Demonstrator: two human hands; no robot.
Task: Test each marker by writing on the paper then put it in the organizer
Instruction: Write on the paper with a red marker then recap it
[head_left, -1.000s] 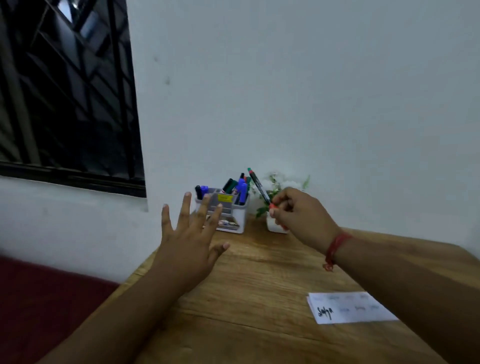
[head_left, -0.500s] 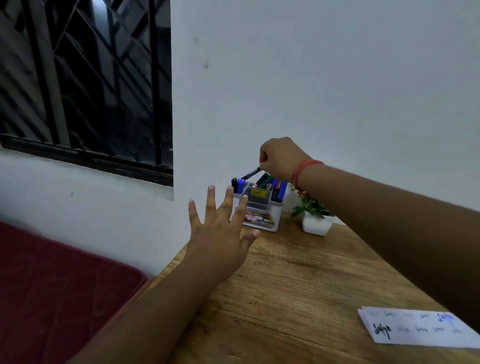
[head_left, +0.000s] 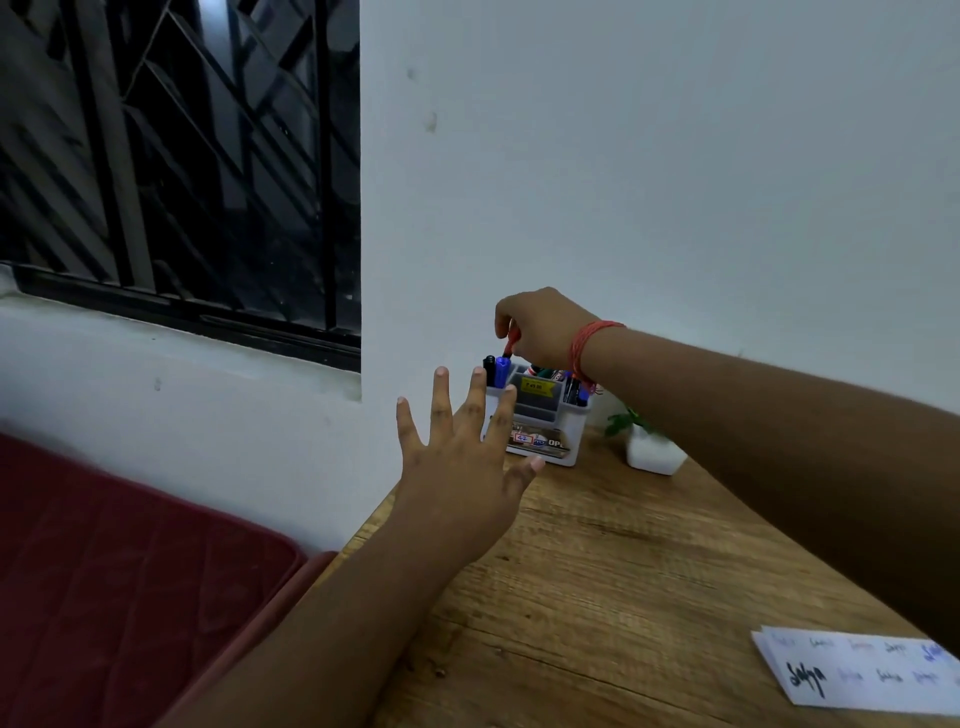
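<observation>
1. A white wall (head_left: 649, 156) fills most of the view, with a dark barred window (head_left: 182, 166) set in its upper left.
2. A wooden bench (head_left: 623, 571) runs from the lower middle to the right, its far end against the wall.
3. A dark red quilted mattress (head_left: 130, 571) lies low on the left, beside the bench.
4. The left hand (head_left: 457, 467) hovers over the near left part of the bench, fingers straight and spread wide, holding nothing; its fingertips overlap the front of the organizer in the view (whether they touch it cannot be told).
5. The right hand (head_left: 545, 325) reaches across above the organizer, fingers curled down and pinching the red top end of a marker (head_left: 511, 345); a red thread band (head_left: 584, 353) circles its wrist.
6. A sheet of paper (head_left: 857, 675) lies at the near right of the bench, with handwritten words on it, one bold and black, the rest faint.
7. The white organizer (head_left: 545, 421) stands at the far end of the bench by the wall, with a yellow label on an inner wall and stickers on its front.
8. A small white pot with a green plant (head_left: 652, 449) sits just right of the organizer.
9. The held marker stands nearly upright over the organizer's left compartment, just beside a blue marker (head_left: 501, 371) and a black marker (head_left: 489, 368) already standing there; more markers fill the right compartments.
</observation>
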